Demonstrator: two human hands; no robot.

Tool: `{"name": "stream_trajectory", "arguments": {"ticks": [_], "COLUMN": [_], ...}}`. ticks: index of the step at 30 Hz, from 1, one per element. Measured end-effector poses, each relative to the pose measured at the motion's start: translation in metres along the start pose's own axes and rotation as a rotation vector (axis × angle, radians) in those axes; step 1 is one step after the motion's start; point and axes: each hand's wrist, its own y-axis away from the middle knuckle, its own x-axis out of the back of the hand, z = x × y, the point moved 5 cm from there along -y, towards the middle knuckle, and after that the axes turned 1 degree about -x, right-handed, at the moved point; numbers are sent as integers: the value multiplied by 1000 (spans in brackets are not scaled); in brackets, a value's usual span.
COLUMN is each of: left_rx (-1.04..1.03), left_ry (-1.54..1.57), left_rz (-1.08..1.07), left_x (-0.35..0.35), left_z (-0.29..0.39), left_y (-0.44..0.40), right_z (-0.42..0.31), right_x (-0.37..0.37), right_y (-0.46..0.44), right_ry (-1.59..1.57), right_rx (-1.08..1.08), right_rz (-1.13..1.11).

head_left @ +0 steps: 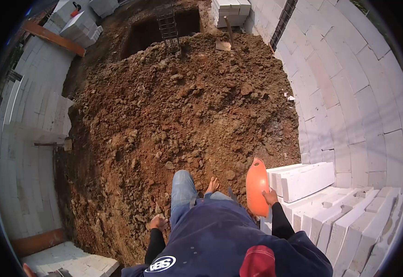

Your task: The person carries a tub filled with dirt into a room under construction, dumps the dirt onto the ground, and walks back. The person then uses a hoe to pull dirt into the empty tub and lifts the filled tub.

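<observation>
My right hand (271, 197) grips the edge of an orange plastic tub (256, 187), which hangs on its side by my right leg. A slot shows near the tub's far end; its inside is turned away from view. My left hand (159, 222) hangs beside my left thigh over the soil, its fingers loosely bent with the thumb apart and nothing visible in them. Below me, a bare foot (213, 184) stands on the lumpy brown soil (178, 120).
White blocks (308, 181) are stacked close on my right, along a white block wall (340, 87). Another block wall (30, 115) runs on the left. Ahead are a dug pit (141, 34), an upright rebar cage (168, 27) and a hoe (228, 34). An orange-brown board (53, 39) leans at far left.
</observation>
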Motion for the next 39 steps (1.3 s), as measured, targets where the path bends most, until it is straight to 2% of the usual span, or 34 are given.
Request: {"name": "stream_trajectory", "arguments": {"ticks": [1,2,5,9,10,13,15,16,17,18,19,21,23,27,29,32,35,36,39], "left_rx": [37,-23,-129,-192,-145,10,76,121,143,156,9,-181,-356,-579,-668,-579,-525,-489,-446], "left_ry": [-4,-92,-194,-173,-120,-172,-188,-209,-273,-330,-461,-370,-436,-409,-441,-444,-482,-494,-521], "left_rz": [-119,-38,-110,-79,-120,70,-37,-81,12,100,48,-145,-256,-380,-440,-554,-591,-591,-506], "left_x": [-20,-35,-81,-114,-111,-149,-179,-198,-211,-264,-308,-386,-460,-577,-622,-677,-711,-720,-744], "left_z": [15,31,88,171,183,245,290,319,349,401,451,551,643,777,816,837,851,860,903], "left_y": [-6,-15,-33,-60,-100,-114,-156,-152,-149,-108,-108,-97,-74,-34,-16,-9,-32,-43,-75], "right_z": [-13,-25,-83,-104,-111,-118,-162,-172,-180,-177,-178,-216,-232,-321,-358,-355,-451,-488,-543], "right_x": [2,1,0,-17,-17,-20,-13,-12,-10,-11,-18,-19,-27,-28,-27,-49,-24,-10,22], "right_y": [-12,-22,-22,-53,-64,-99,-108,-106,-106,-121,-130,-141,-164,-207,-230,-316,-359,-371,-447], "right_ry": [8,65,75,162,193,312,335,346,433,519,599,604,658,601,575,735,677,697,983], "right_rx": [18,45,-26,-44,-68,-145,-204,-250,-278,-297,-317,-293,-389,-378,-294,-179,-193,-173,-163], "right_rz": [10,45,68,112,95,78,12,-29,-37,-41,-56,-42,-185,-69,55,-3,12,88,24]}}
